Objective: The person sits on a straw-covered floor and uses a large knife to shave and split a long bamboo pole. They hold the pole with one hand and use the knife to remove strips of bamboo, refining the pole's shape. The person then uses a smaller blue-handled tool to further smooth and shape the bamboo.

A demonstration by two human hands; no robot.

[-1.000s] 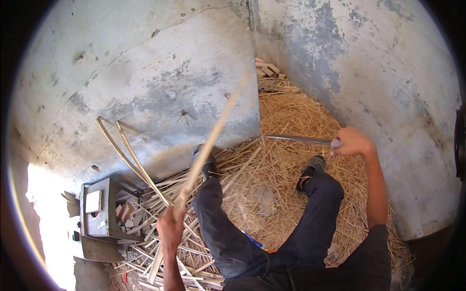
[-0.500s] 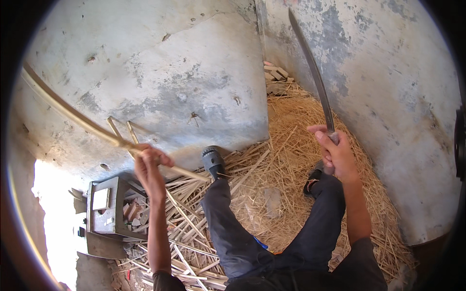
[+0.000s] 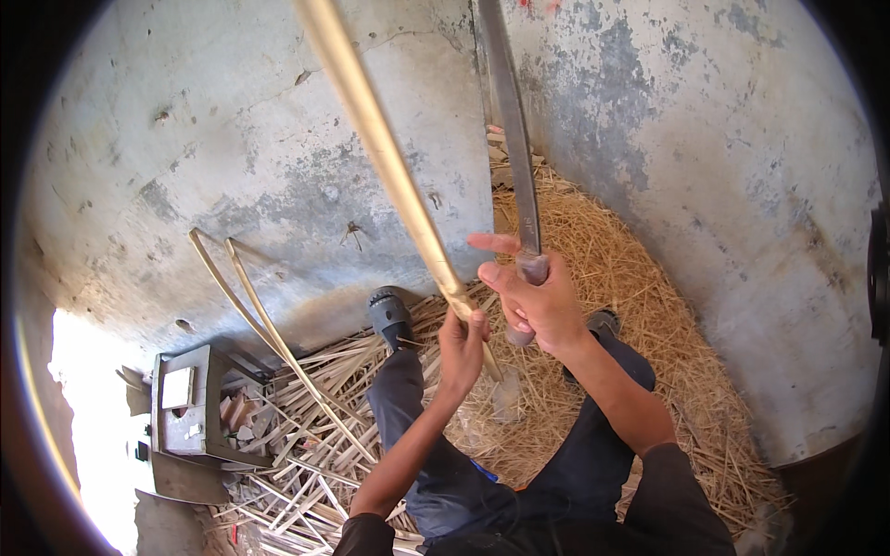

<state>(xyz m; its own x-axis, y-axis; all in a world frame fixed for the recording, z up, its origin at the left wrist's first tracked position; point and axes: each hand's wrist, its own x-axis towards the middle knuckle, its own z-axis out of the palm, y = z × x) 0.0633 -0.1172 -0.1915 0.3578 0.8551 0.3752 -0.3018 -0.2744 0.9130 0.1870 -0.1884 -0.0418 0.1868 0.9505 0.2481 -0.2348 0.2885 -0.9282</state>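
My left hand (image 3: 461,350) is closed round the lower part of a long, pale yellow bamboo pole (image 3: 394,171). The pole rises up and to the left, past the top of the picture, and its short lower end pokes out below my fingers. In my right hand (image 3: 547,301) is the handle of a long machete (image 3: 515,130) with a dark, narrow blade. Its blade points up, close to the right of the pole and apart from it, and its tip is out of view. My right index finger sticks out to the left beside the handle.
Straw and shavings (image 3: 630,278) cover the floor round my feet. Split strips (image 3: 306,463) lie heaped at the lower left beside a grey wooden box (image 3: 190,398) holding broken pieces. Two bent strips (image 3: 246,296) lean near the stained wall (image 3: 278,167). Another wall (image 3: 742,232) stands on the right.
My left hand has swung the bamboo pole rightward and more upright, in front of my body. The machete in my right hand has moved left, nearer the pole.
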